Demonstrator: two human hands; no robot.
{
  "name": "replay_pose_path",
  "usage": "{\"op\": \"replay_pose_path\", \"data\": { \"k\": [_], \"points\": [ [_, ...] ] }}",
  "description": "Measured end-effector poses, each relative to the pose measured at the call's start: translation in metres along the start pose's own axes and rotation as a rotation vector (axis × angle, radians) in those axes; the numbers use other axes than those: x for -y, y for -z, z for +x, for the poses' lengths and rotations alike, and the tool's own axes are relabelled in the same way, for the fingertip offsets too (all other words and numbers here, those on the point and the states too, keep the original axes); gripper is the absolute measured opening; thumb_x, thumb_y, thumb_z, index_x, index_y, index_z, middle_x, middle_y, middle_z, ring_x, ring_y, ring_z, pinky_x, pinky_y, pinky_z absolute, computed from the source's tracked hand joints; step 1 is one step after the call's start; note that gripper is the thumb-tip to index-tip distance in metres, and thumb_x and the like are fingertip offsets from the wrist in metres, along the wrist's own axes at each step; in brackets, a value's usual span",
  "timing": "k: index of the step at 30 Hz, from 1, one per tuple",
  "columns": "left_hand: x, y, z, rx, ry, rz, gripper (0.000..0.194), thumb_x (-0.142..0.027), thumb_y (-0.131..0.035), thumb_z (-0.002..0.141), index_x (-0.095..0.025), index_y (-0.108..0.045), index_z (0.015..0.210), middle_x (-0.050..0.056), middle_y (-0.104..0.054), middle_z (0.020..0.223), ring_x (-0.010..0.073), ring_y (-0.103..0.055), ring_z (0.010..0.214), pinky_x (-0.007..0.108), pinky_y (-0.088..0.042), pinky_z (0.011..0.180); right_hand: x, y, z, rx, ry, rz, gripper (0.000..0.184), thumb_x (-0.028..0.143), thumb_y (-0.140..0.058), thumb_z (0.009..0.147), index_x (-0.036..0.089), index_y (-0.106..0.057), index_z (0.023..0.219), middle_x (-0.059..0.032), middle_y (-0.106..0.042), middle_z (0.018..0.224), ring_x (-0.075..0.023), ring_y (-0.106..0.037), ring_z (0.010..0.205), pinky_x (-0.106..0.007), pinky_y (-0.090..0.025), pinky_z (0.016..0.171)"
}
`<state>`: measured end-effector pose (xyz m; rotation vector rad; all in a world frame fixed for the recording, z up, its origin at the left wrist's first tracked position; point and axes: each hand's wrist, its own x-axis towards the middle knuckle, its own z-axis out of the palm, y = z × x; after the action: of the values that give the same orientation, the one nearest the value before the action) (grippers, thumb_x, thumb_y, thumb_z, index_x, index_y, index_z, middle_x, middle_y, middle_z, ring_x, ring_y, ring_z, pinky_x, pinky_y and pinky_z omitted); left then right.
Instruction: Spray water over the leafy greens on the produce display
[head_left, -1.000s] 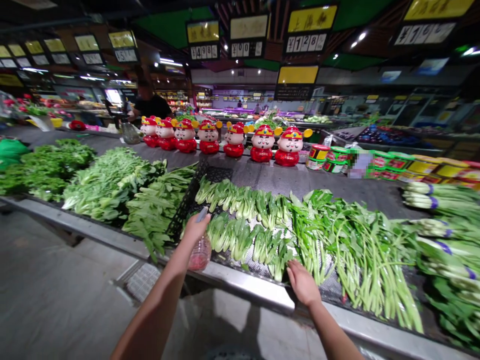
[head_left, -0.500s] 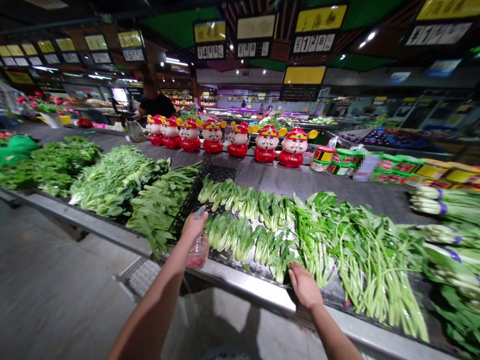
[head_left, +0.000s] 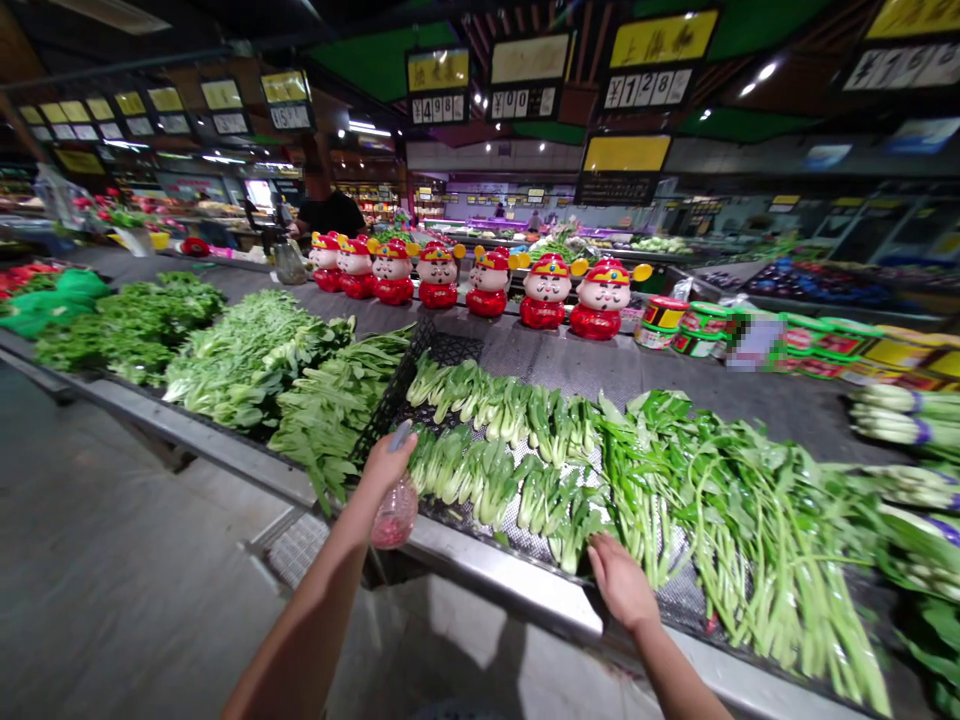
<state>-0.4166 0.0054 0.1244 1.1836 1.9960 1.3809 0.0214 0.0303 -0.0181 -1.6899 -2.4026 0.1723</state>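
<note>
My left hand (head_left: 385, 463) is closed around the neck of a clear spray bottle (head_left: 396, 518) with a grey top and pinkish contents low inside. It hangs at the front edge of the stand, left of the bok choy (head_left: 491, 478), which lies in two rows on a perforated surface. At the right end of the front row, my right hand (head_left: 622, 583) rests with its fingers stretched out, close to the last bok choy. Whether the fingertips press on it I cannot tell. Long-stemmed leafy greens (head_left: 720, 500) lie just beyond this hand.
A black plastic crate wall (head_left: 384, 405) separates the bok choy from leafy greens (head_left: 337, 400) on the left. Red-hatted figurines (head_left: 545, 292) line the back, beside stacked tubs (head_left: 697, 325). A metal rail (head_left: 510, 572) runs along the front. A person (head_left: 330, 212) stands behind.
The view has shifted slightly, so everything sits a little further right. Both hands keep nearly the same places over the stand, and the spray bottle stays in my left hand.
</note>
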Motion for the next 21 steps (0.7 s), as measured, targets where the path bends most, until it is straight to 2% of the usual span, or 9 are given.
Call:
{"op": "replay_pose_path", "data": {
  "k": [4,7,14,21],
  "points": [
    [0.007,0.003,-0.010,0.008,0.046,0.048,0.038,-0.052,-0.054,0.074,-0.016,-0.062,0.067,0.002,-0.059,0.057,0.0152,-0.054,0.053,0.026,-0.039,0.053,-0.001,0.000,-0.001,-0.009,0.014,-0.001,0.053,0.041,-0.025,0.094,0.010,-0.062,0.117,-0.0117,-0.059,0.125,-0.0245,-0.044,0.128,-0.038,-0.031,0.110],
    [0.011,0.004,-0.016,-0.002,0.073,0.056,0.039,-0.053,-0.052,0.075,-0.016,-0.060,0.065,0.000,-0.055,0.053,0.0134,-0.050,0.048,0.025,-0.036,0.049,-0.001,0.000,-0.001,-0.019,0.022,-0.005,0.052,0.041,-0.026,0.094,0.012,-0.062,0.116,-0.0112,-0.060,0.125,-0.0241,-0.044,0.128,-0.038,-0.031,0.110],
    [0.013,0.014,-0.032,0.031,0.063,-0.009,0.041,-0.052,-0.055,0.073,-0.013,-0.066,0.080,0.001,-0.059,0.060,0.0140,-0.052,0.056,0.025,-0.039,0.055,-0.002,-0.002,-0.001,-0.023,0.034,0.003,0.052,0.040,-0.026,0.094,0.009,-0.062,0.116,-0.0125,-0.060,0.124,-0.0254,-0.043,0.128,-0.039,-0.032,0.109],
    [0.016,0.027,-0.054,0.009,0.112,0.034,0.040,-0.051,-0.056,0.073,-0.014,-0.068,0.081,0.005,-0.067,0.073,0.0194,-0.060,0.070,0.026,-0.042,0.062,-0.007,-0.006,0.000,-0.030,0.051,-0.001,0.050,0.039,-0.028,0.093,0.011,-0.063,0.114,-0.0125,-0.061,0.122,-0.0245,-0.045,0.127,-0.039,-0.033,0.108]
  ]
}}
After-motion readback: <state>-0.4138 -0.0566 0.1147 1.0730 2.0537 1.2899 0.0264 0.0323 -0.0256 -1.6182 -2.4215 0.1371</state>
